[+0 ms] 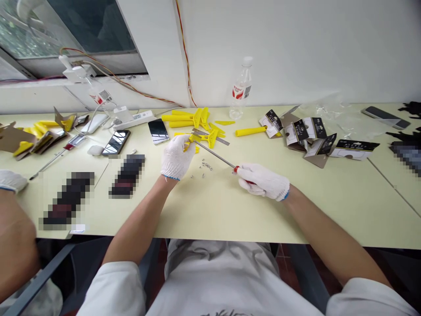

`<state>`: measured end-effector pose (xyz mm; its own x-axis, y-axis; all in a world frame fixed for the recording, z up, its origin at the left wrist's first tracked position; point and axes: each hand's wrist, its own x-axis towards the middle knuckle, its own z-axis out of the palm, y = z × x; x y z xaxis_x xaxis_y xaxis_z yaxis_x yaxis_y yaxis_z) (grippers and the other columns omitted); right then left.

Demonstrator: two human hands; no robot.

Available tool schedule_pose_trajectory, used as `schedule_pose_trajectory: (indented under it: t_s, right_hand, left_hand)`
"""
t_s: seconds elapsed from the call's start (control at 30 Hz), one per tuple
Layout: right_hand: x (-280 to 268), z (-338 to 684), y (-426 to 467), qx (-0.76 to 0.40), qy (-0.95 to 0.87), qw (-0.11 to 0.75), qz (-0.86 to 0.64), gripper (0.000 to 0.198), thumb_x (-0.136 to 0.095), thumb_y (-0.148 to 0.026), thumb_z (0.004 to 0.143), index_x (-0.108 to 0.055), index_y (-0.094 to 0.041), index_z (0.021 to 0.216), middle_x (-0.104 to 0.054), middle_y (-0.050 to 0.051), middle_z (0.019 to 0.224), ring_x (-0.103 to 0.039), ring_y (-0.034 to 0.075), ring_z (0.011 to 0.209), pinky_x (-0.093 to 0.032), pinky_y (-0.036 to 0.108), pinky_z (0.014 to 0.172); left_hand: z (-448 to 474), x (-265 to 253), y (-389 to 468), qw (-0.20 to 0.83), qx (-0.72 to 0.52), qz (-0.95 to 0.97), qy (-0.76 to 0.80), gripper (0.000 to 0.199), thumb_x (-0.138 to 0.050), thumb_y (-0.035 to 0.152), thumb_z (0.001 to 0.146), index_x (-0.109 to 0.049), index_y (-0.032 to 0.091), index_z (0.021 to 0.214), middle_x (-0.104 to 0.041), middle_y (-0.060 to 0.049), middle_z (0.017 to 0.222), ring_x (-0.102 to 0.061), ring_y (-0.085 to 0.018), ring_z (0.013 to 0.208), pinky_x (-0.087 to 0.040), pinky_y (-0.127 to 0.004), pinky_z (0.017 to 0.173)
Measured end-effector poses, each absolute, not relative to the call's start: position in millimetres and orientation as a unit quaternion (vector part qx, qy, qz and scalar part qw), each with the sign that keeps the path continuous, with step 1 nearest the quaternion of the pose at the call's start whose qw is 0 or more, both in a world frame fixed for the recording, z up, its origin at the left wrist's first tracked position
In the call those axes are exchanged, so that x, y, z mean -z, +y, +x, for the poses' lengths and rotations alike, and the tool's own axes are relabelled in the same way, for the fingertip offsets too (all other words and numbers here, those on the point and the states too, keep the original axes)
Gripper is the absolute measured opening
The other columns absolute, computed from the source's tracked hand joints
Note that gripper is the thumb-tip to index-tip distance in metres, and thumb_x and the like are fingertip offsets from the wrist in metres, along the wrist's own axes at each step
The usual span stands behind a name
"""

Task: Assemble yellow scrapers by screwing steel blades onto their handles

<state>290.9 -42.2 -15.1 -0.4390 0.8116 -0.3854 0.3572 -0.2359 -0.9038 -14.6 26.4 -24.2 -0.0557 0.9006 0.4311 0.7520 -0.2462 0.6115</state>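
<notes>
Gripping yellow plastic scraper part (194, 138) low over pale-yellow desk (210, 210) in white-knit-gloved L hand (177, 156), w/ fingers closed on it, partly hiding it. Wrapping white-knit-gloved R hand (263, 180) round red-handled, long-shafted steel screwdriver (217, 156), w/ tip at part. Yellow part: prob. light, stiff, slick-ish thru knit; best pinched at sides, clear of tip. Loose on desk nearby: tiny silver screws (207, 165), prob. fiddly gloved.
</notes>
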Motion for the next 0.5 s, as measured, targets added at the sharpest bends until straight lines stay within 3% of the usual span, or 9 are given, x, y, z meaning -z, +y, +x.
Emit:
schedule_pose_trajectory:
  t_s: [0.07,0.13,0.27,0.33,0.4,0.47,0.5]
  right_hand:
    - [18.1,290.4,-40.5,-0.554,-0.593,0.208,-0.546,0.045,-0.081,-0.063,0.089,-0.055,-0.027,0.088,-0.050,-0.006,0.060,-0.037,0.013,0.047,-0.029,0.029,0.048]
    - [24.3,287.6,-39.0,-0.426,-0.632,0.262,-0.593,0.038,-0.082,-0.056,0.086,-0.059,-0.026,0.085,-0.061,-0.001,0.066,-0.053,0.018,0.056,-0.041,0.033,0.057]
    - [30.0,282.9,-39.9,-0.255,-0.706,0.325,-0.575,0.035,-0.067,-0.056,0.097,-0.069,-0.025,0.082,-0.076,0.010,0.085,-0.070,0.029,0.084,-0.053,0.042,0.081]
    - [25.3,283.0,-42.1,-0.314,-0.698,0.305,-0.567,0.045,-0.055,-0.059,0.106,-0.066,-0.025,0.079,-0.071,0.008,0.076,-0.067,0.025,0.076,-0.052,0.039,0.076]
    - [19.5,284.0,-43.9,-0.445,-0.660,0.241,-0.555,0.051,-0.050,-0.065,0.109,-0.058,-0.025,0.078,-0.061,0.002,0.065,-0.053,0.018,0.057,-0.043,0.033,0.060]
    - [17.7,284.5,-43.9,-0.540,-0.611,0.189,-0.548,0.046,-0.065,-0.069,0.102,-0.056,-0.026,0.086,-0.055,-0.004,0.062,-0.039,0.014,0.049,-0.031,0.030,0.051]
    - [19.2,284.5,-43.2,-0.547,-0.597,0.188,-0.555,0.044,-0.075,-0.066,0.095,-0.056,-0.026,0.091,-0.056,-0.005,0.063,-0.038,0.013,0.048,-0.030,0.029,0.050]
  left_hand:
    - [-14.2,24.8,26.5,0.085,-0.391,0.680,0.614,0.025,-0.071,0.024,0.097,-0.084,0.022,0.119,-0.083,-0.009,0.121,-0.080,-0.026,0.102,-0.058,-0.035,0.093]
    - [-14.4,24.8,26.9,0.078,-0.386,0.681,0.617,0.025,-0.070,0.024,0.098,-0.084,0.021,0.119,-0.083,-0.009,0.120,-0.080,-0.026,0.102,-0.058,-0.035,0.092]
    - [-15.3,24.4,27.6,0.070,-0.384,0.681,0.620,0.025,-0.069,0.023,0.099,-0.083,0.021,0.120,-0.083,-0.009,0.120,-0.081,-0.025,0.101,-0.059,-0.035,0.092]
    - [-14.9,24.3,27.4,0.068,-0.377,0.681,0.623,0.026,-0.069,0.022,0.099,-0.082,0.021,0.121,-0.083,-0.008,0.120,-0.081,-0.024,0.101,-0.059,-0.034,0.091]
    - [-13.9,24.0,27.0,0.065,-0.372,0.682,0.626,0.027,-0.069,0.021,0.099,-0.083,0.021,0.122,-0.083,-0.008,0.121,-0.081,-0.024,0.102,-0.060,-0.033,0.090]
    - [-12.9,23.5,26.7,0.060,-0.365,0.682,0.630,0.028,-0.070,0.020,0.099,-0.083,0.021,0.123,-0.083,-0.008,0.120,-0.082,-0.024,0.103,-0.060,-0.033,0.090]
    - [-12.6,23.2,26.7,0.059,-0.362,0.682,0.632,0.028,-0.070,0.019,0.099,-0.083,0.020,0.123,-0.083,-0.008,0.120,-0.082,-0.024,0.102,-0.060,-0.033,0.089]
